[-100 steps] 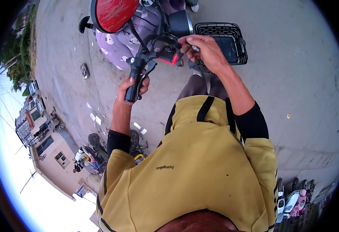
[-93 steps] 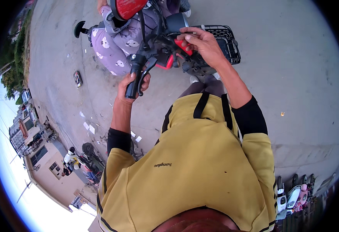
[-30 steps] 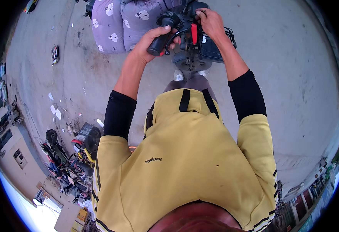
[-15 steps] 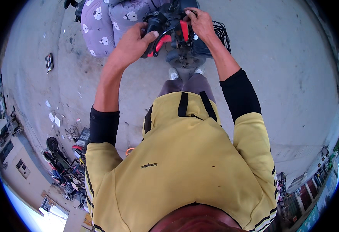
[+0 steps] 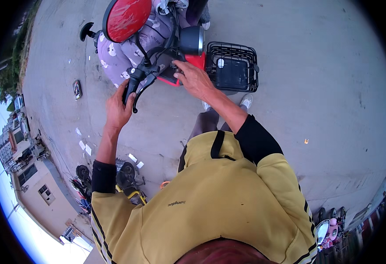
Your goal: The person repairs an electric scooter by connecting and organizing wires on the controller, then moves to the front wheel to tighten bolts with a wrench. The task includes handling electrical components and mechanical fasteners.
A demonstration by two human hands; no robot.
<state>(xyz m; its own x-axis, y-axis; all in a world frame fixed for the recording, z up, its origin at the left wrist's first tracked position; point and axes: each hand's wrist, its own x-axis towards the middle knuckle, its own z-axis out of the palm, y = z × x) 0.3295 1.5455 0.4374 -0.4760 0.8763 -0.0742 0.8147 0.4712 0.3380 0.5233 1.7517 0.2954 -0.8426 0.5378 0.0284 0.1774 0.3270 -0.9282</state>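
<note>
My left hand is closed round the black rubber grip of a scooter handlebar, beside its brake lever. My right hand reaches to the handlebar's middle, fingers bent but apart, its fingertips at a small fitting beside the red bodywork; what lies under them is hidden. Above are a red-backed mirror and a black cylindrical lamp. A lavender padded cover with animal print hangs behind the grip. A black wire basket sits right of my right hand.
At the top another person's shoe shows behind the scooter. Concrete ground surrounds it, with scattered white scraps. Parked scooters stand at lower left and lower right. A pale building is at the left.
The handlebar has shifted down and left in view, bringing the red mirror and whole basket into sight. My right hand has moved down-left with it; my left hand still grips the handlebar.
</note>
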